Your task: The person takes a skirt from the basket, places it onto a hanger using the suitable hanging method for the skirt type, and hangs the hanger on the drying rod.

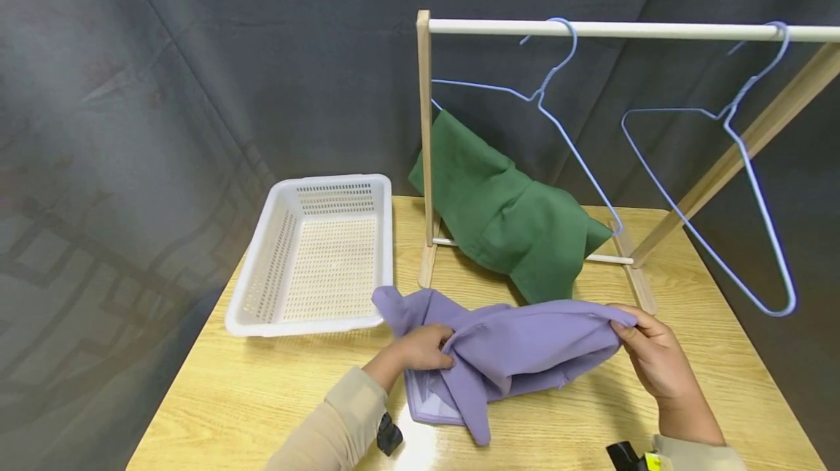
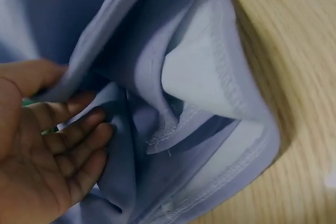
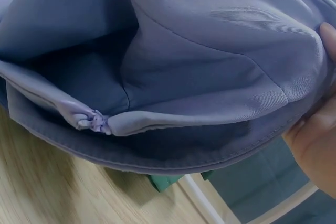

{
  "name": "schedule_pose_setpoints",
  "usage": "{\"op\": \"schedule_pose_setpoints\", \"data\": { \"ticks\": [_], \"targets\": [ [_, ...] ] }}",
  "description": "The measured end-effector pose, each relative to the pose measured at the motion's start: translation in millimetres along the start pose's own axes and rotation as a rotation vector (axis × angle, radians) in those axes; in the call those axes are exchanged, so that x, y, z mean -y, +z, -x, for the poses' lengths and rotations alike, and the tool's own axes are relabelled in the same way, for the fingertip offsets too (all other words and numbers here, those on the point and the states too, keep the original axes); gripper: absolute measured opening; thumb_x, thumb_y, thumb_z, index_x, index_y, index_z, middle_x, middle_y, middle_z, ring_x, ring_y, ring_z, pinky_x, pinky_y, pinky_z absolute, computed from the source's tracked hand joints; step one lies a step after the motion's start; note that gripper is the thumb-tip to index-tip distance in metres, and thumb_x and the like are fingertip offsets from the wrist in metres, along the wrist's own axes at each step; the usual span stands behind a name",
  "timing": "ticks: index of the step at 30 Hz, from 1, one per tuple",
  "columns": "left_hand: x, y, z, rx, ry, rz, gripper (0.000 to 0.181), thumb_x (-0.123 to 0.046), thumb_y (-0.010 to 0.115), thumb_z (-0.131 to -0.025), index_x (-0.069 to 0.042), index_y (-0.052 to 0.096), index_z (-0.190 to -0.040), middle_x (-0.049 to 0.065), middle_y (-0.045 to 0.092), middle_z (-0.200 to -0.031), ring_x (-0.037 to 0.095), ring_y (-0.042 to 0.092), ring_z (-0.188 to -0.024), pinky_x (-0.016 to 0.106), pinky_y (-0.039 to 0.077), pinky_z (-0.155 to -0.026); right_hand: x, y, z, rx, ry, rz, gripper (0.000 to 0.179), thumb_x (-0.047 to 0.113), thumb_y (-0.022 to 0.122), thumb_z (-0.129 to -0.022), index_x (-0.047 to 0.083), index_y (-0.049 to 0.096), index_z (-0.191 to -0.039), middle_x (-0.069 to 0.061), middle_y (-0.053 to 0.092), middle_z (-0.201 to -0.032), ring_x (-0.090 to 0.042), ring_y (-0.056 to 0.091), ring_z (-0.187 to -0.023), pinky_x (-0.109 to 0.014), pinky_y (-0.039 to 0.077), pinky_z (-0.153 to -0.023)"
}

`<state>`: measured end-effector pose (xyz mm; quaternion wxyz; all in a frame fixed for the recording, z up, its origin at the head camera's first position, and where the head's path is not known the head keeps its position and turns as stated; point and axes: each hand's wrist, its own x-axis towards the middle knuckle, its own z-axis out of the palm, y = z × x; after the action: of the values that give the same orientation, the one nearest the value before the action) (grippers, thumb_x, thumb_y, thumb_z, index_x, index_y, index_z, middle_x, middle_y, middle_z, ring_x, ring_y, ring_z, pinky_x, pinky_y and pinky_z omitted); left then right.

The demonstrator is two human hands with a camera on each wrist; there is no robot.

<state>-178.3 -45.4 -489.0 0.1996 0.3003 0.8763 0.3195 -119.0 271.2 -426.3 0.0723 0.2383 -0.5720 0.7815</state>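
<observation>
A purple garment (image 1: 531,340) lies bunched over the front of the table, partly lifted, one end showing a pale lining. My left hand (image 1: 423,348) pinches a fold near its left part. In the left wrist view the thumb presses the purple cloth (image 2: 142,61) against the index finger, while the other fingers rest loosely curled. At the far right end my right hand (image 1: 659,358) grips the garment's edge between thumb and fingers. The right wrist view shows its stitched opening (image 3: 210,121) gaping, with a small knotted fastening (image 3: 94,121) on the rim.
A white perforated basket (image 1: 387,252) stands to the left. Behind the garment is a rack with a white rail (image 1: 656,30) and wooden posts (image 1: 425,128). One blue hanger (image 1: 569,139) carries a green garment (image 1: 512,208) slanting downward; another blue hanger (image 1: 761,179) hangs bare at right.
</observation>
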Motion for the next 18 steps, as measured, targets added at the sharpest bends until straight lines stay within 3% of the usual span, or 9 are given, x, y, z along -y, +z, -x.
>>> {"op": "schedule_pose_setpoints", "data": {
  "ticks": [3, 7, 10, 13, 14, 18],
  "targets": [
    [1.3, 2.7, 1.5, -0.057, -0.031, 0.042, 0.006, -0.008, 0.055, -0.069, -0.01, 0.052, -0.074, -0.004, 0.048, -0.07, 0.01, 0.044, -0.064, 0.022, 0.04, -0.059, 2.5, 0.9, -0.1, 0.003, -0.012, -0.039, 0.033, -0.014, 0.031, -0.087, -0.006, 0.054, -0.109, -0.006, 0.058, -0.105, -0.012, 0.054, -0.091, -0.018, 0.042, -0.076],
    [4.9, 2.6, 3.9, -0.221, -0.097, 0.143, 0.006, -0.002, 0.048, -0.073, -0.007, 0.048, -0.071, 0.001, 0.047, -0.066, 0.013, 0.045, -0.062, 0.025, 0.04, -0.055, 2.8, -2.9, 1.1, -0.032, -0.019, -0.055, 0.033, -0.015, 0.03, -0.087, -0.007, 0.055, -0.108, -0.007, 0.058, -0.102, -0.012, 0.054, -0.088, -0.019, 0.043, -0.074],
    [7.9, 1.1, 6.0, -0.325, -0.137, 0.189, 0.006, -0.001, 0.046, -0.078, -0.006, 0.049, -0.076, 0.003, 0.051, -0.071, 0.015, 0.047, -0.066, 0.027, 0.041, -0.058, 3.4, -4.8, 1.7, -0.082, -0.021, -0.045, 0.032, -0.014, 0.032, -0.087, -0.006, 0.056, -0.105, -0.007, 0.059, -0.097, -0.012, 0.055, -0.084, -0.018, 0.043, -0.071],
    [9.8, -0.8, 8.1, -0.383, -0.146, 0.202, 0.008, -0.004, 0.047, -0.083, -0.005, 0.05, -0.077, 0.005, 0.052, -0.071, 0.016, 0.047, -0.065, 0.028, 0.041, -0.057, 1.9, -8.8, 3.3, -0.18, -0.002, 0.023, 0.03, -0.013, 0.035, -0.087, -0.004, 0.058, -0.103, -0.005, 0.06, -0.092, -0.01, 0.056, -0.079, -0.017, 0.044, -0.067],
    [10.0, -1.7, 9.1, -0.397, -0.141, 0.195, 0.009, -0.005, 0.047, -0.085, -0.005, 0.05, -0.076, 0.004, 0.051, -0.07, 0.015, 0.047, -0.064, 0.027, 0.04, -0.056, -1.9, -15.0, 5.2, -0.223, 0.016, 0.058, 0.028, -0.012, 0.036, -0.086, -0.005, 0.057, -0.103, -0.006, 0.059, -0.091, -0.01, 0.055, -0.077, -0.017, 0.044, -0.066],
    [10.2, -7.4, 12.2, -0.432, -0.128, 0.182, 0.015, -0.014, 0.048, -0.088, -0.008, 0.05, -0.075, 0.001, 0.049, -0.066, 0.013, 0.045, -0.061, 0.025, 0.038, -0.053, -58.1, -93.3, 29.1, -0.375, 0.081, 0.322, 0.023, -0.003, 0.046, -0.086, -0.007, 0.053, -0.108, -0.009, 0.057, -0.092, -0.012, 0.055, -0.077, -0.019, 0.045, -0.065]
  ]
}}
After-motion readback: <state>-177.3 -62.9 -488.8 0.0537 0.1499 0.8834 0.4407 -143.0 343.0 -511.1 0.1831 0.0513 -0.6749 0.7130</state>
